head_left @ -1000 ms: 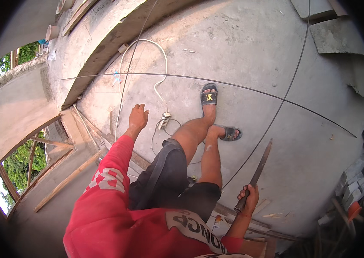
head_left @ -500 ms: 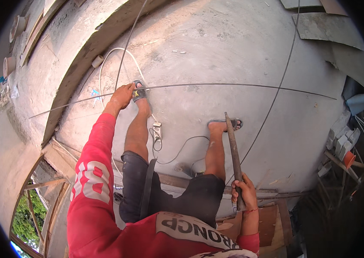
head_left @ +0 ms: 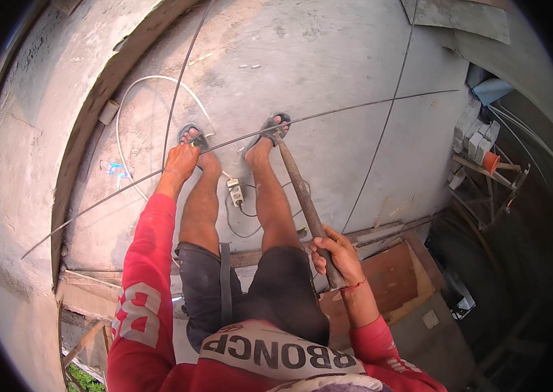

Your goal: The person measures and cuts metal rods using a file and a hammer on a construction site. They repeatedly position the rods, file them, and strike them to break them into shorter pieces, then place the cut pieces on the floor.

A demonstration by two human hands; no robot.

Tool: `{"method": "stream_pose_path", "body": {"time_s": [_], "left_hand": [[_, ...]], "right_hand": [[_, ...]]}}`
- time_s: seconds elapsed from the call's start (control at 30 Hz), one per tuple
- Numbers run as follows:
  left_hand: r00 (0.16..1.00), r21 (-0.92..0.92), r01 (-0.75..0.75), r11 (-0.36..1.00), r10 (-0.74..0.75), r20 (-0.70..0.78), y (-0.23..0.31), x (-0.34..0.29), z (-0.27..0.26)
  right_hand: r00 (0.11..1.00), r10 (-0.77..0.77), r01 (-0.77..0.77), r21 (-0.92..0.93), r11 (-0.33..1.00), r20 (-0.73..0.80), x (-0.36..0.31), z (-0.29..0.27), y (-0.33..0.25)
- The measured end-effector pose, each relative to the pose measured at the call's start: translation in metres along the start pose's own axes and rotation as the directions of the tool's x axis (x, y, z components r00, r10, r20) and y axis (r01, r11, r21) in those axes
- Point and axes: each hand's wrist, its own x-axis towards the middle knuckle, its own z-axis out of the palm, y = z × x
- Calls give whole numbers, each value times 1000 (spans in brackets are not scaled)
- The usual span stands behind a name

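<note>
The left grip (head_left: 183,161) is closed round a rod (head_left: 234,140) running near-left to far-right above the floor (head_left: 348,65); the right grip (head_left: 337,255) clasps a bar (head_left: 305,199) pointing forward to the rod, contact unclear.

Soft daylight across the pale floor (head_left: 328,65), deep shadow lower right, fisheye-bowed edges, black corners

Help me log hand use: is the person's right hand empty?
No, the right hand is closed around a long dark bar, toward its near end.
</note>
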Motion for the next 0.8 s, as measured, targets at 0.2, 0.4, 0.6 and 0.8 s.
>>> {"method": "stream_pose_path", "body": {"time_s": [0.2,0.4,0.6,0.8], "left_hand": [[997,20,-45,999,46,-68,-3,0,2],[1000,0,-1,1000,1,-25,2,-5,-3],[999,-97,39,995,-37,19,1,-4,-5],[996,-199,89,976,-82,43,-1,-3,-6]], "right_hand": [[999,-26,28,46,999,-33,10,23,1],[997,-78,80,97,992,-27,23,30,3],[998,-45,51,169,984,-44,24,29,0],[992,-101,110,130,985,-73,31,49,22]]}}
